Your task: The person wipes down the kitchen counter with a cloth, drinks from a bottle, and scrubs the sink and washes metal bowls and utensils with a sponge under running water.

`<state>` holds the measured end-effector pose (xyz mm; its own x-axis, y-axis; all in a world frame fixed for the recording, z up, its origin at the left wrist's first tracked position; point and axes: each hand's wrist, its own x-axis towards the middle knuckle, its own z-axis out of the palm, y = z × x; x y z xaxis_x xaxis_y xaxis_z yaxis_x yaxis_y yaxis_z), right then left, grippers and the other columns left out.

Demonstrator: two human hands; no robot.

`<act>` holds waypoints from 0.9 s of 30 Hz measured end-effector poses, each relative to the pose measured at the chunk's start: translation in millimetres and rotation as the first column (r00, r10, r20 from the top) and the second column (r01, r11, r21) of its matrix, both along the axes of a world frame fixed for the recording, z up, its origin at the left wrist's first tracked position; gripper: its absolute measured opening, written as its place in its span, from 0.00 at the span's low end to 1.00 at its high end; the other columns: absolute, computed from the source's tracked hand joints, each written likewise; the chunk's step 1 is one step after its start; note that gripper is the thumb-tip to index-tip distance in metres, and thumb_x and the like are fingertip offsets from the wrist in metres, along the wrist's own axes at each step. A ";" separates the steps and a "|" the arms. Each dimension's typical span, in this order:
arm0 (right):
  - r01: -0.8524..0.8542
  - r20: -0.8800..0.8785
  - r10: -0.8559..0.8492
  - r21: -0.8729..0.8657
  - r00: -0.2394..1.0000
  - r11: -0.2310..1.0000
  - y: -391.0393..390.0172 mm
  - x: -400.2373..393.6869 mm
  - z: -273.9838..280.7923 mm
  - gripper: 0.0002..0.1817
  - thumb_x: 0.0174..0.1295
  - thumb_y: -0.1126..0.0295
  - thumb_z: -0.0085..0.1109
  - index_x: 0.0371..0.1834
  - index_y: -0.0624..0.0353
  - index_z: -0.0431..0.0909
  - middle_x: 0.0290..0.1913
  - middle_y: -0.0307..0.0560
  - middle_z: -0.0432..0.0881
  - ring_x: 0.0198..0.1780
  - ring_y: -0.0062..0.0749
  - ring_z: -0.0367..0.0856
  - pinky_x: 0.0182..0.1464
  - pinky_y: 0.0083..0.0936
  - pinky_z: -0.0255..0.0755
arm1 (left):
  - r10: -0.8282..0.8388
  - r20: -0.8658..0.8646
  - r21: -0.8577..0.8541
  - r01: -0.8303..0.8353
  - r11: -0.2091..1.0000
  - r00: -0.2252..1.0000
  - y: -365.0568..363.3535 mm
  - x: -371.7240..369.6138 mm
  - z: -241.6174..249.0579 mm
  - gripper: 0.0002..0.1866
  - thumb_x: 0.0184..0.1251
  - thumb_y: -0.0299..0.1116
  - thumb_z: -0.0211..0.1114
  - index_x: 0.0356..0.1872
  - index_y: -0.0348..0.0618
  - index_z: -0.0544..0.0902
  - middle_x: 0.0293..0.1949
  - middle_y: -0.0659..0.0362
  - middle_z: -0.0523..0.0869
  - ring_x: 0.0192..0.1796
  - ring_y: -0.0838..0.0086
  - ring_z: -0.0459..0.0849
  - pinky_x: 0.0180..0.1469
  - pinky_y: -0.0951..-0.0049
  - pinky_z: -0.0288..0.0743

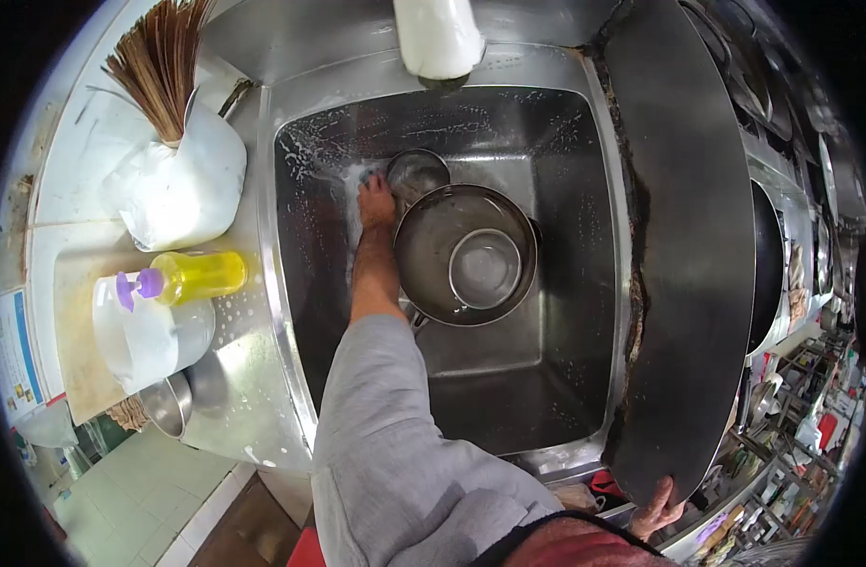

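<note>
in the sink (565, 142), your left hand (376, 201) presses flat, fingers together, on a sponge (355, 176) just beside the small bowl (418, 173) at its 2 o'clock. your right hand (658, 510) curls its fingers round the edge of the big pan (683, 236). that pan could slip from a wet grip onto the stacked bowls (466, 253). the soap bottle (195, 275) at 9 o'clock shows no readable label.
</note>
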<state>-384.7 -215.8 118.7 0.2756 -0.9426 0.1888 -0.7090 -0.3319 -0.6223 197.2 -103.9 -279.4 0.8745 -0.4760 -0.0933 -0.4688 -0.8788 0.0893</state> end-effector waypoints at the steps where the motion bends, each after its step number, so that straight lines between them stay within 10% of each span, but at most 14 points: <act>1: -0.009 -0.007 0.009 0.002 1.000 1.000 -1.5 -0.5 1.6 0.18 0.57 0.62 0.58 0.41 0.70 0.76 0.39 0.55 0.79 0.38 0.37 0.76 0.41 0.30 0.68 | -0.006 -0.008 -0.009 0.006 1.000 1.000 -1.6 0.6 -8.7 0.21 0.60 0.32 0.51 0.56 0.45 0.68 0.51 0.57 0.70 0.53 0.55 0.66 0.53 0.60 0.64; 3: 0.010 -0.015 -0.010 0.021 1.000 1.000 -1.7 0.2 1.4 0.18 0.57 0.63 0.58 0.41 0.70 0.76 0.39 0.54 0.79 0.38 0.36 0.76 0.40 0.30 0.68 | -0.010 -0.003 -0.008 0.010 1.000 1.000 6.3 10.3 -1.5 0.19 0.61 0.34 0.50 0.54 0.48 0.72 0.51 0.60 0.72 0.54 0.57 0.66 0.52 0.60 0.64; 5: -0.027 0.016 0.026 0.007 1.000 1.000 -2.4 12.9 3.9 0.17 0.58 0.64 0.57 0.41 0.70 0.76 0.39 0.54 0.79 0.38 0.36 0.76 0.40 0.29 0.68 | -0.500 -0.054 0.606 0.426 0.672 0.865 9.1 35.0 51.8 0.15 0.62 0.36 0.50 0.48 0.54 0.78 0.50 0.63 0.73 0.57 0.63 0.64 0.52 0.60 0.59; 10: -0.179 0.003 0.179 0.005 0.984 0.984 -9.8 -0.3 -1.1 0.15 0.60 0.68 0.52 0.42 0.72 0.75 0.38 0.58 0.79 0.36 0.39 0.77 0.38 0.30 0.68 | -0.715 0.048 0.862 0.333 0.383 0.697 44.7 38.1 116.3 0.17 0.60 0.40 0.51 0.50 0.53 0.79 0.54 0.64 0.73 0.58 0.67 0.62 0.56 0.60 0.52; 13: -0.206 0.050 0.204 0.053 0.978 0.977 -10.4 16.0 4.8 0.15 0.61 0.69 0.51 0.43 0.73 0.74 0.39 0.59 0.79 0.37 0.43 0.77 0.40 0.31 0.68 | -0.332 0.024 0.738 0.207 0.642 0.943 66.4 -24.9 76.0 0.18 0.63 0.39 0.49 0.52 0.52 0.77 0.59 0.61 0.71 0.65 0.65 0.58 0.63 0.60 0.46; 14: -0.223 0.039 0.222 0.012 0.974 0.975 -10.3 13.9 2.0 0.16 0.61 0.69 0.51 0.44 0.74 0.73 0.39 0.60 0.79 0.37 0.46 0.77 0.41 0.32 0.68 | -0.141 -0.302 0.712 0.321 0.625 0.943 71.1 -49.3 78.8 0.19 0.65 0.39 0.46 0.54 0.50 0.75 0.60 0.59 0.70 0.66 0.66 0.58 0.64 0.61 0.46; 17: -0.280 0.147 0.272 0.036 0.951 0.959 -12.1 20.5 2.6 0.15 0.61 0.70 0.50 0.43 0.73 0.73 0.39 0.58 0.78 0.38 0.45 0.77 0.42 0.32 0.68 | -0.154 -0.448 0.618 0.429 0.659 0.881 103.1 -93.2 37.8 0.27 0.64 0.44 0.45 0.62 0.42 0.65 0.67 0.55 0.57 0.69 0.57 0.50 0.67 0.60 0.47; 19: -0.279 0.157 0.270 0.035 0.950 0.960 -11.8 24.1 5.1 0.14 0.61 0.70 0.50 0.43 0.72 0.74 0.40 0.57 0.78 0.38 0.44 0.77 0.42 0.31 0.68 | 0.116 -0.450 0.375 0.070 0.924 0.886 104.3 -104.3 75.9 0.27 0.64 0.45 0.45 0.62 0.42 0.65 0.67 0.55 0.57 0.69 0.58 0.50 0.68 0.58 0.43; 21: -0.304 0.126 0.298 0.031 0.946 0.952 -13.8 21.9 4.5 0.14 0.61 0.70 0.50 0.43 0.72 0.74 0.39 0.56 0.78 0.38 0.43 0.77 0.41 0.31 0.68 | -0.341 -0.047 0.711 0.271 0.649 0.939 88.0 -47.3 79.1 0.22 0.65 0.37 0.44 0.58 0.43 0.70 0.62 0.54 0.65 0.65 0.59 0.57 0.67 0.61 0.43; 22: -0.305 0.156 0.293 0.059 0.943 0.951 -13.0 21.3 4.4 0.14 0.62 0.70 0.50 0.43 0.72 0.73 0.38 0.56 0.78 0.37 0.43 0.77 0.41 0.30 0.68 | -0.402 0.186 0.628 0.206 0.750 0.897 84.0 3.3 72.4 0.21 0.64 0.37 0.45 0.55 0.41 0.72 0.59 0.55 0.68 0.63 0.61 0.60 0.65 0.62 0.46; 24: -0.299 0.141 0.288 0.071 0.947 0.951 -11.5 23.9 7.0 0.14 0.62 0.69 0.50 0.43 0.72 0.73 0.38 0.55 0.78 0.37 0.43 0.76 0.41 0.30 0.68 | -0.503 0.131 0.786 0.220 0.578 0.855 43.6 22.8 214.1 0.17 0.62 0.40 0.48 0.48 0.50 0.79 0.54 0.61 0.72 0.58 0.67 0.62 0.55 0.65 0.53; 27: -0.283 0.117 0.278 0.028 0.954 0.959 -13.1 24.6 6.2 0.14 0.62 0.69 0.50 0.43 0.72 0.73 0.38 0.56 0.78 0.36 0.43 0.76 0.40 0.30 0.68 | -0.567 0.203 0.724 0.268 0.636 0.799 47.3 50.8 238.1 0.16 0.62 0.39 0.48 0.44 0.52 0.82 0.53 0.62 0.72 0.59 0.67 0.61 0.54 0.65 0.53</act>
